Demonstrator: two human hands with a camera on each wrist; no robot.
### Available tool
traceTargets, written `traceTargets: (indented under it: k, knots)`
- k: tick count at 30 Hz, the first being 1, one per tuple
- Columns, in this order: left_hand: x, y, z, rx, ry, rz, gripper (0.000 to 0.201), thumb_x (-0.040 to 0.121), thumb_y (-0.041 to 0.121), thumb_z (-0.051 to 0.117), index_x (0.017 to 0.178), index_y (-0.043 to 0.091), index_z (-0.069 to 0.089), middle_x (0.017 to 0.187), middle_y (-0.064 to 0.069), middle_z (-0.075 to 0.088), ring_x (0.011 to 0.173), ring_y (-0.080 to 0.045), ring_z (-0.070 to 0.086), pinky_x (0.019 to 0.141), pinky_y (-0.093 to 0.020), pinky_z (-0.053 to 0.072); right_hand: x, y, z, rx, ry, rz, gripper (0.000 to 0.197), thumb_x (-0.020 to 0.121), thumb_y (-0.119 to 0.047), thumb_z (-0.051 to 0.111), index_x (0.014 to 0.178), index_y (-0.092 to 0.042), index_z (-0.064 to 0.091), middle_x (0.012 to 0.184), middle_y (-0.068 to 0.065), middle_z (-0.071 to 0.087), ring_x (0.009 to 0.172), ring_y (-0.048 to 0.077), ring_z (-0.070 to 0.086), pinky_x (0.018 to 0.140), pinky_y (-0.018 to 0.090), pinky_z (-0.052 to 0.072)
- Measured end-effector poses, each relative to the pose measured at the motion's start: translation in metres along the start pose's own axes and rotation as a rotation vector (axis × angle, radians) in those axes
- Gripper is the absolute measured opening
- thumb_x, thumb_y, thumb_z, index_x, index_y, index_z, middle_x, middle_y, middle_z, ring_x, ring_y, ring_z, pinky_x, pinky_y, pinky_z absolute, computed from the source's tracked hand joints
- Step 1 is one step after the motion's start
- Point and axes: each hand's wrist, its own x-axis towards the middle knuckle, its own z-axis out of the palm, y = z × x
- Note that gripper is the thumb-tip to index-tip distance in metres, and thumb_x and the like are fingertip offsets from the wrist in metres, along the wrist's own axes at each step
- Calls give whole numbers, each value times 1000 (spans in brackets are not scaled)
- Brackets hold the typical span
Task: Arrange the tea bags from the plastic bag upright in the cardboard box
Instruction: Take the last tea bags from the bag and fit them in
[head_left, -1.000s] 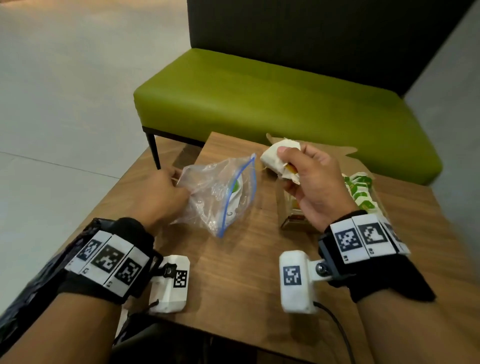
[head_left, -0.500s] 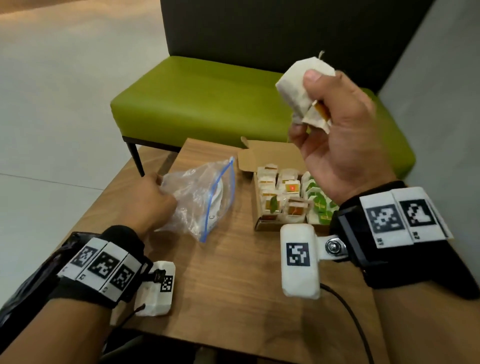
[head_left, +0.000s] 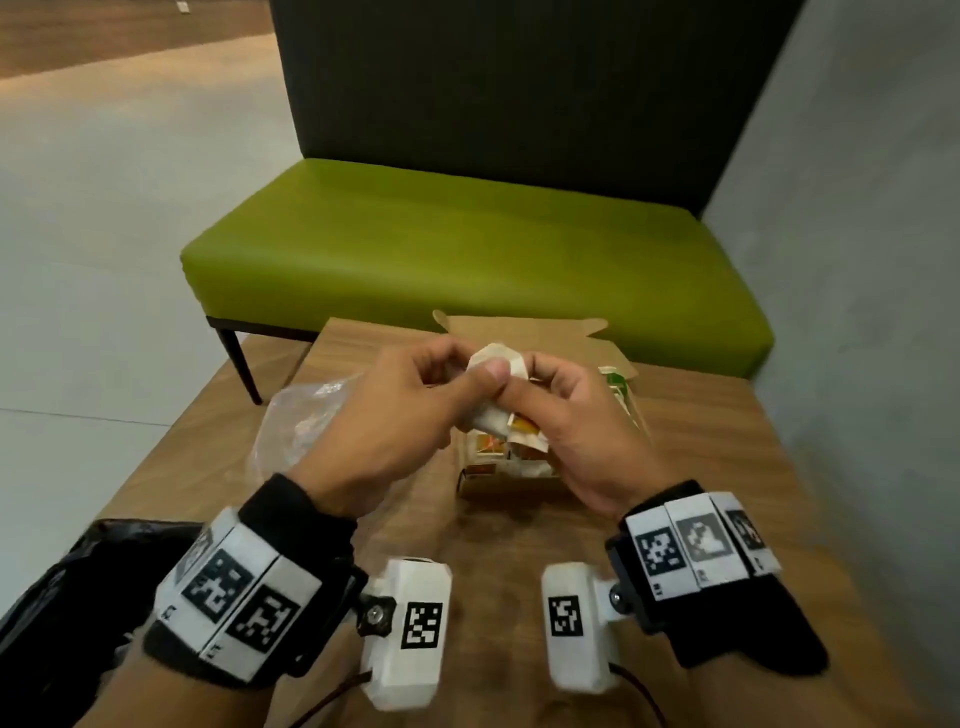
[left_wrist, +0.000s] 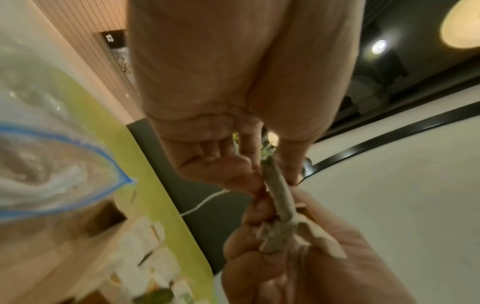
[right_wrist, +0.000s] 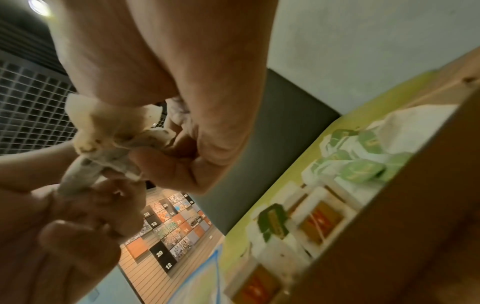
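Both your hands are up over the surface (head_left: 519, 540), meeting on one tea bag (head_left: 500, 364). Left hand (head_left: 395, 415): thumb and fingers (left_wrist: 233, 176) pinching the bag's upper end. Right hand (head_left: 576, 431): fingers curled round the lower, crumpled end, thumb pressed on the paper (its orange-and-yellow tag pokes out under the palm). In the left wrist view the bag reads as a narrow edge-on strip between the two grips, with a white string trailing off to the left.

The held bag is in the air, above the near part of the cardboard box (head_left: 506, 486), not in it. The box sits on the surface with its lid flap open toward the green bench (head_left: 467, 249). Inside, rows of tea bags (right_wrist: 322, 222) stand upright: orange-tagged ones nearer you, green-tagged ones farther along.

The plastic bag (head_left: 301, 421) lies on the surface just left of the box, under your left wrist, blue zip edge visible in the left wrist view (contents too blurred to tell). Neither hand touches it.
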Motion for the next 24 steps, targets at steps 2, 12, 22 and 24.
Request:
traceTargets:
  k: [2,12,22,24]
  knots:
    - [7,-8,8,-47,31,-26,20,94,29,63,93,11,72,77,-10,63,63,-9,51,52,-22,38,-1,9,-8,23,56,48,16,97,-16,61,99,-2,68,77,7,70,63,12,65,53,21,51]
    - [18,-23,35,3,146,40,9,95,18,63,87,20,68,72,8,60,60,2,50,51,-9,38,-5,25,-48,608,341,307,39,96,-51,57,75,-18,58,65,-1,54,56,12,53,40,20,45]
    - [25,-13,52,-73,46,91,10,97,13,58,95,7,65,62,12,58,52,3,48,48,-8,36,-8,46,-48,-173,126,-28,38,93,1,61,111,-33,65,95,-9,69,50,-5,56,46,13,42]
    - [27,-14,52,-85,68,92,9,97,12,58,95,6,64,62,13,56,54,2,49,48,-9,38,-5,52,-45,-245,104,-34,24,95,-10,64,111,-27,69,83,-15,69,57,-4,59,53,15,45]
